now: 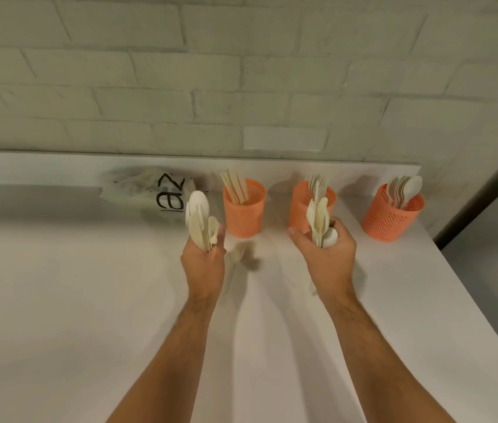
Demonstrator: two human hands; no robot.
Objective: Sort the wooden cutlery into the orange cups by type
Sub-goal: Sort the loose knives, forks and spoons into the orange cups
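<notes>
While gripped, cutlery (198,219) in left hand (203,264).

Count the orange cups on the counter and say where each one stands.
3, in a row near the wall: the left cup beyond the left hand, the middle cup behind the right hand, the right cup by the counter's corner. None seems hidden.

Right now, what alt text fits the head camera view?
Both hands hold bunches of wooden cutlery above a white counter: left hand, right hand. Three orange cups stand behind, beside a crumpled bag.
</notes>
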